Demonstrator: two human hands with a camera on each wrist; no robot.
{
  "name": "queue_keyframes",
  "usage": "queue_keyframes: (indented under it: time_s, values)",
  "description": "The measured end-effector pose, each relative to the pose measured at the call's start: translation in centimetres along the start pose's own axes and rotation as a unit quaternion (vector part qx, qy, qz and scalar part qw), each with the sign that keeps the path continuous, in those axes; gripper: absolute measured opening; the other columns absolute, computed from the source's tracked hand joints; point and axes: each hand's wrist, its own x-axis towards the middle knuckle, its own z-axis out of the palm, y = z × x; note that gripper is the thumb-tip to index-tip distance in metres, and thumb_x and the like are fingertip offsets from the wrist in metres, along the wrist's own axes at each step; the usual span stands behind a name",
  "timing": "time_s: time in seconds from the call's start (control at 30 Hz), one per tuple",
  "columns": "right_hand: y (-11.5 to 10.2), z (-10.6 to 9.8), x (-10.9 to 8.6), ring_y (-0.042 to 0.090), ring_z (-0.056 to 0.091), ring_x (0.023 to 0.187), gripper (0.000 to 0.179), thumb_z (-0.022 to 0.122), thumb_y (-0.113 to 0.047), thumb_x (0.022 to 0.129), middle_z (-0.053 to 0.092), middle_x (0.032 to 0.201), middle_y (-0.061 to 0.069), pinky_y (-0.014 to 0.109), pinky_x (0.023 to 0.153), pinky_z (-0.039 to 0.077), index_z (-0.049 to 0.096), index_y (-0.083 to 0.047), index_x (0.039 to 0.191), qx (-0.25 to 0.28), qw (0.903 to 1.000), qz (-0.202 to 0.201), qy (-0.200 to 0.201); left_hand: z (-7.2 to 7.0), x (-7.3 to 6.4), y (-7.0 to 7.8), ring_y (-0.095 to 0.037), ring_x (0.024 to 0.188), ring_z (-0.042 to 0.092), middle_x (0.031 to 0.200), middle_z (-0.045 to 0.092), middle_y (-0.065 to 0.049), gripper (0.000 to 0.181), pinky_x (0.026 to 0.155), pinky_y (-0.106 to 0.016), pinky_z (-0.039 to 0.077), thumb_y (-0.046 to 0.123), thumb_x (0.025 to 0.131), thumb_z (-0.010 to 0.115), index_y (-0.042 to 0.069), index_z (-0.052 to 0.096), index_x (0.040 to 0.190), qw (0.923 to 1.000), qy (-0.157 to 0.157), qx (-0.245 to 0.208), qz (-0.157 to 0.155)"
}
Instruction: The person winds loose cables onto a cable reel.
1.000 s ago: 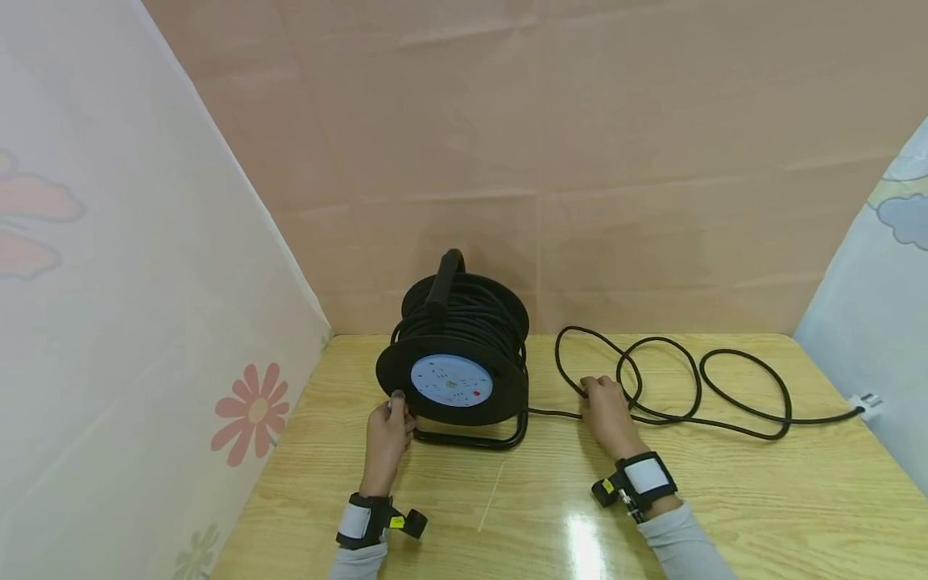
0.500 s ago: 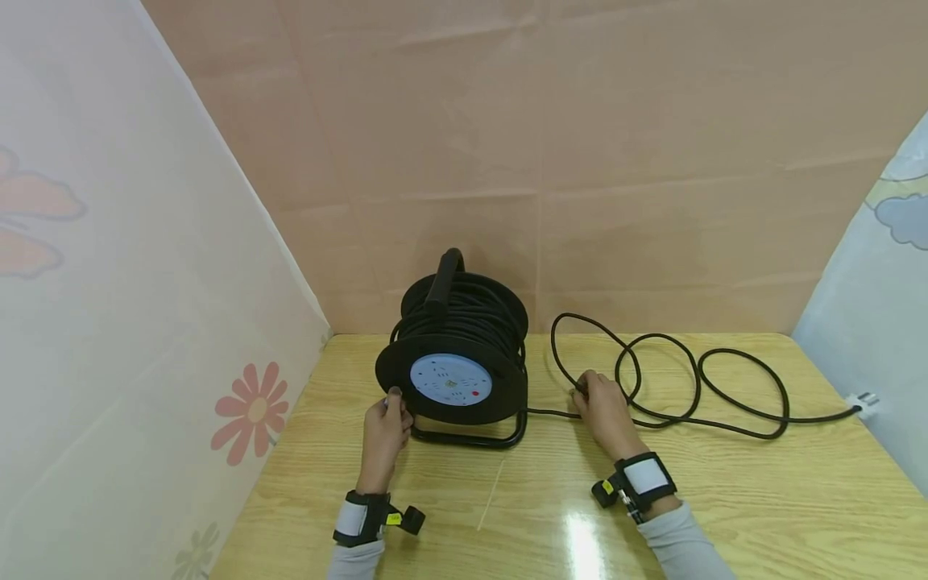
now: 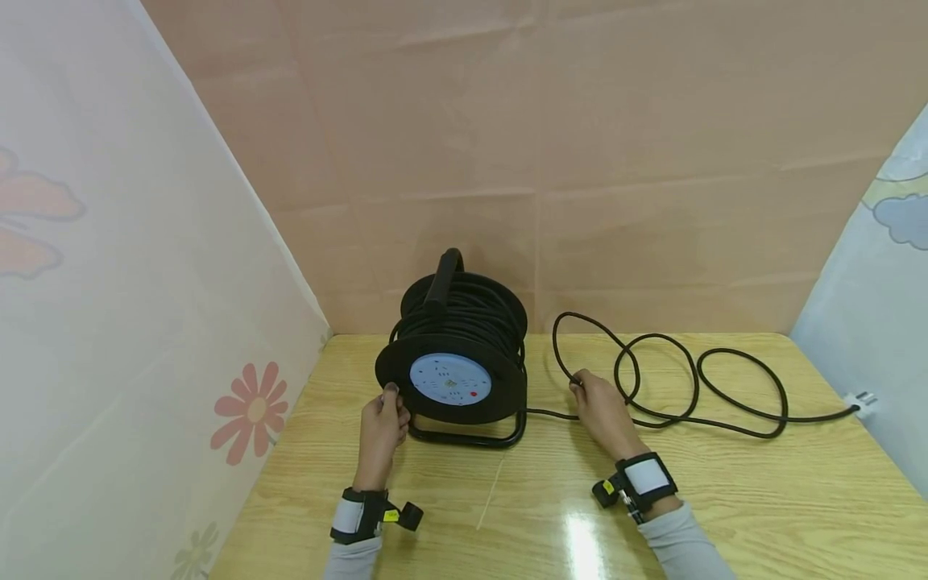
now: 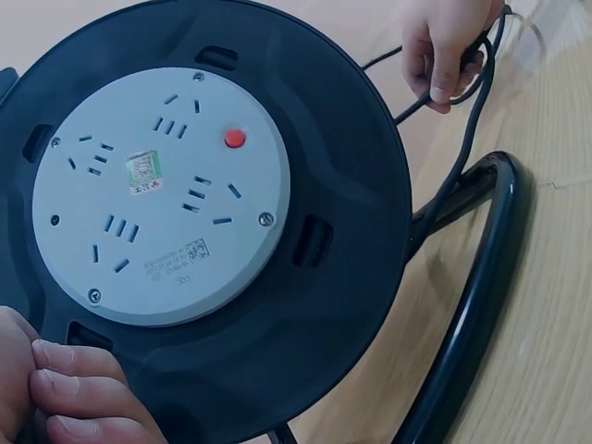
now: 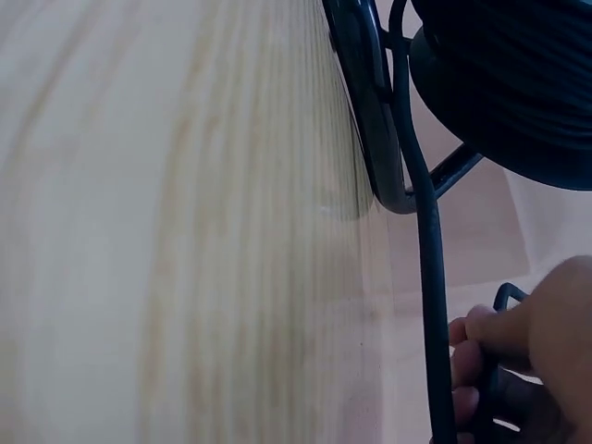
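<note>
A black cable reel [image 3: 451,346] with a pale blue round socket panel [image 4: 162,199] and a red button [image 4: 235,139] stands on the table, left of centre. At its lower left rim, my left hand [image 3: 381,423] grips the reel's edge with curled fingers [image 4: 83,388]; the exact part inside the grip is hidden. To the right, my right hand [image 3: 603,409] pinches the black power cable [image 3: 558,415] between thumb and fingers. In the right wrist view the cable [image 5: 427,250] runs from the reel's tube frame [image 5: 379,139] down past the curled fingers.
Loose cable loops [image 3: 656,337] spread across the right of the table [image 3: 536,491], ending in a white plug [image 3: 860,404] by the right wall. A brown papered wall [image 3: 616,161] stands behind; a flowered white wall [image 3: 145,242] borders the left.
My left hand has shifted slightly left and up, and the reel's face has turned a little clockwise. My right hand has moved slightly left; the nearest cable loop has shifted toward the back.
</note>
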Motion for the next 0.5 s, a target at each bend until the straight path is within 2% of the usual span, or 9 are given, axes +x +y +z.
queue_keyframes:
  time_s: [0.27, 0.5]
  values:
    - [0.0, 0.1, -0.1, 0.014, 0.048, 0.057, 0.013, 0.058, -0.018, 0.098, 0.065, 0.078, 0.005, 0.030, 0.048, 0.039, 0.063, -0.007, 0.095, -0.009, 0.9999, -0.002, -0.012, -0.1, 0.0, 0.8, -0.006, 0.042, 0.029, 0.056, 0.036, 0.001, 0.038, 0.038, -0.018, 0.023, 0.028, 0.103, 0.039, 0.006, 0.042, 0.071, 1.0000, 0.001, -0.007, -0.004]
    - [0.1, 0.2, -0.3, 0.014, 0.052, 0.060, 0.015, 0.055, -0.016, 0.100, 0.068, 0.086, 0.009, 0.030, 0.050, 0.043, 0.064, -0.004, 0.099, 0.018, 0.9993, 0.004, -0.032, -0.2, 0.1, 1.8, -0.007, 0.044, 0.031, 0.058, 0.037, -0.001, 0.041, 0.038, -0.018, 0.025, 0.032, 0.104, 0.037, 0.005, 0.043, 0.074, 0.9998, -0.007, -0.015, 0.012]
